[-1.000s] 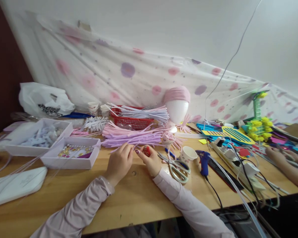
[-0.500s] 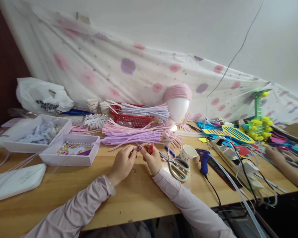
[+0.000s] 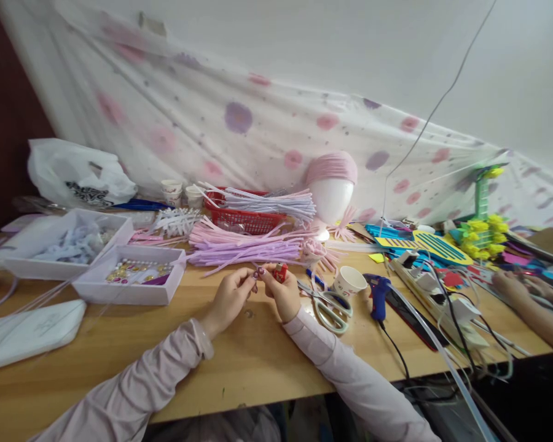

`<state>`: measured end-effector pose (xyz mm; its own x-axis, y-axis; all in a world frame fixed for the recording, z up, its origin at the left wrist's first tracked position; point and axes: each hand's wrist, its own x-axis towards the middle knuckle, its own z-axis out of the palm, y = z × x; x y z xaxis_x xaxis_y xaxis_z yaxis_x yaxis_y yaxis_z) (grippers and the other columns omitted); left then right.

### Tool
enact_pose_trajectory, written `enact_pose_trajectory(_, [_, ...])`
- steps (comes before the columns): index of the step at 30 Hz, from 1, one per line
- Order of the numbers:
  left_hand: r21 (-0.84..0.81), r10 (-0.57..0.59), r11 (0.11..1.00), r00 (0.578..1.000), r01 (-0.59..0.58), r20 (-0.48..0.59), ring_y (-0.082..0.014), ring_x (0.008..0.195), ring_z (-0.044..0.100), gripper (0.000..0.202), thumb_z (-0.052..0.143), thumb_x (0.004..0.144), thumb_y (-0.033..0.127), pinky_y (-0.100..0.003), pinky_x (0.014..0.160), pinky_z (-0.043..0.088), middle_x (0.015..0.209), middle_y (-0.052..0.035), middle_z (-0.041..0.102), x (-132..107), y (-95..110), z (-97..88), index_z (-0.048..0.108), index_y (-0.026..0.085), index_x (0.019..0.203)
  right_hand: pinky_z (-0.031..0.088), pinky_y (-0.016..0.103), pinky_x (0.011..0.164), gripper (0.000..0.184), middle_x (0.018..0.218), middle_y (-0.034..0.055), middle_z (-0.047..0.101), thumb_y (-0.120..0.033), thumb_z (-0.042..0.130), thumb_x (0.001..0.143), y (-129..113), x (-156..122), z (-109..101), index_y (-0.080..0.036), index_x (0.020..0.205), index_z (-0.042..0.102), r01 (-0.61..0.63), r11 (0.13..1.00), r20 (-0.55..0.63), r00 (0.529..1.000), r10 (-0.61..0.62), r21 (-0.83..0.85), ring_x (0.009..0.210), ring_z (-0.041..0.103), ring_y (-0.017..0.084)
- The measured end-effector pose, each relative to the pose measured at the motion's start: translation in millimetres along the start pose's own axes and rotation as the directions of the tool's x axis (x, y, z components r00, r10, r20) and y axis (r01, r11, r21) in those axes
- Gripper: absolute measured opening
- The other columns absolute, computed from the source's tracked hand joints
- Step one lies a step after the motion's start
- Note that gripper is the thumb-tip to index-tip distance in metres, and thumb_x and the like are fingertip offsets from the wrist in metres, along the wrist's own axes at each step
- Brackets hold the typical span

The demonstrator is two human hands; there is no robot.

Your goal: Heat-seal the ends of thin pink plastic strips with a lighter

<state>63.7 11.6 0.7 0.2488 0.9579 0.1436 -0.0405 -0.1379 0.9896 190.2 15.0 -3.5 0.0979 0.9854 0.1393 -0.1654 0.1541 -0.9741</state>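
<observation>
Above the front middle of the table my two hands meet at the fingertips. My left hand (image 3: 231, 299) is closed, pinching a small shiny purple piece (image 3: 259, 272) between thumb and forefinger. The thumb and forefinger of my right hand (image 3: 283, 297) grip the same piece from the other side. A red lighter (image 3: 280, 272) is tucked in my right hand's fingers. Whether the purple piece is a ribbon or a bead is too small to tell. Just right of that hand lie scissors (image 3: 334, 312) with pale handles, beside a paper cup (image 3: 350, 281).
Bundles of pink and purple pipe cleaners (image 3: 246, 253) lie behind my hands, before a red basket (image 3: 246, 222). A white box of gems (image 3: 124, 293) is at left. To the right are a blue glue gun (image 3: 378, 298), a power strip (image 3: 435, 301) and another person's hand (image 3: 509, 285).
My hands stay joined at the purple piece, with only a slight shift of the fingers. The whole view has tilted a little.
</observation>
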Motion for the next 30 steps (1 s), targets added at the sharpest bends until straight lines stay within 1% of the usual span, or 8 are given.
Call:
enact_pose_trajectory(9, [-0.020,-0.021,1.000,1.000,0.021,-0.006,-0.0056,0.037,0.028,0.031,0.050,0.078,0.047,-0.018,0.037,0.022,0.045,0.0089,0.035,0,-2,0.1,0.050,0.018,0.067,0.016,0.021,0.038,0.035,0.045,-0.0089,0.036,-0.046,0.073,0.062,-2,-2,2,-0.015,0.073,0.059,-0.016,1.000,0.007,1.000,0.016,0.006,0.037,0.025,0.004])
enact_pose_trajectory(12, [0.070,0.045,0.997,0.998,-0.041,-0.049,-0.0069,0.041,0.035,0.030,0.050,0.078,0.045,-0.020,0.041,0.028,0.052,0.0056,0.045,0,1,-1.3,0.055,0.016,0.071,0.015,0.020,0.038,0.033,0.046,-0.0098,0.033,-0.044,0.072,0.064,-3,-1,2,-0.017,0.071,0.055,0.004,0.999,0.003,1.000,-0.005,0.039,0.038,0.023,0.004])
enact_pose_trajectory(14, [0.155,0.120,0.982,0.988,-0.104,-0.093,-0.0087,0.048,0.043,0.029,0.051,0.079,0.043,-0.021,0.046,0.034,0.058,0.0026,0.052,0,4,-2.5,0.059,0.015,0.074,0.013,0.019,0.038,0.033,0.047,-0.0104,0.031,-0.045,0.070,0.065,-5,0,2,-0.019,0.070,0.051,0.000,0.992,-0.011,1.000,0.001,0.126,0.038,0.021,0.003])
enact_pose_trajectory(17, [0.242,0.223,0.952,0.965,-0.186,-0.135,-0.0120,0.060,0.052,0.027,0.049,0.081,0.038,-0.022,0.057,0.040,0.065,0.0001,0.057,0,5,-4.1,0.063,0.015,0.079,0.010,0.018,0.037,0.036,0.048,-0.0104,0.028,-0.052,0.063,0.066,-9,4,-1,-0.019,0.068,0.048,-0.105,0.960,0.025,0.995,0.102,0.260,0.037,0.017,0.003])
enact_pose_trajectory(20, [0.301,0.288,0.924,0.947,-0.235,-0.146,-0.0125,0.062,0.054,0.024,0.048,0.083,0.034,-0.022,0.059,0.041,0.066,0.0000,0.058,-1,4,-4.8,0.064,0.015,0.080,0.008,0.018,0.036,0.044,0.044,-0.0096,0.024,-0.060,0.052,0.067,-10,8,-6,-0.019,0.057,0.043,-0.204,0.938,0.075,0.979,0.191,0.279,0.036,0.015,0.004])
enact_pose_trajectory(23, [0.368,0.336,0.891,0.931,-0.266,-0.141,-0.0118,0.061,0.052,0.022,0.047,0.083,0.030,-0.022,0.058,0.039,0.066,0.0000,0.058,-3,4,-4.5,0.064,0.015,0.080,0.006,0.018,0.036,0.044,0.042,-0.0090,0.022,-0.058,0.050,0.065,-7,11,-10,-0.019,0.050,0.038,-0.252,0.936,0.114,0.966,0.231,0.245,0.036,0.013,0.004])
enact_pose_trajectory(26, [0.412,0.368,0.864,0.922,-0.290,-0.124,-0.0115,0.060,0.051,0.022,0.047,0.084,0.028,-0.022,0.057,0.038,0.066,0.0000,0.058,-4,6,-3.8,0.063,0.016,0.078,0.005,0.018,0.036,0.037,0.042,-0.0092,0.024,-0.054,0.050,0.065,-5,13,-12,-0.019,0.053,0.042,-0.286,0.932,0.117,0.957,0.265,0.223,0.035,0.012,0.004])
enact_pose_trajectory(30, [0.436,0.371,0.852,0.921,-0.289,-0.115,-0.0115,0.060,0.051,0.021,0.046,0.084,0.027,-0.022,0.056,0.038,0.066,-0.0003,0.059,-4,7,-3.4,0.063,0.016,0.077,0.005,0.018,0.036,0.032,0.043,-0.0098,0.026,-0.050,0.051,0.065,-6,15,-14,-0.019,0.058,0.046,-0.246,0.941,0.055,0.969,0.240,0.231,0.034,0.013,0.004])
